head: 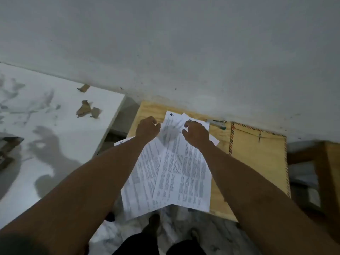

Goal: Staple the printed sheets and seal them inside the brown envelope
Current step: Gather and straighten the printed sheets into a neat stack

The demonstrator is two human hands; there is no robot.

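Several printed sheets (181, 173) lie fanned and uneven on a small wooden table (219, 203), overhanging its near edge. My left hand (147, 128) pinches the top left corner of one sheet. My right hand (196, 134) grips the top edge of the upper sheets. The brown envelope (259, 159), with a striped border and a metal clasp, lies flat at the table's right side. A stapler (218, 123) with green ends rests at the table's far edge against the wall, just right of my right hand.
A grey wall (184, 52) rises directly behind the table. To the left stands a white marbled surface (55, 135) with torn brown paper scraps (86, 108). A wooden stool or frame (329, 162) is at the right. My feet show on the marble floor below.
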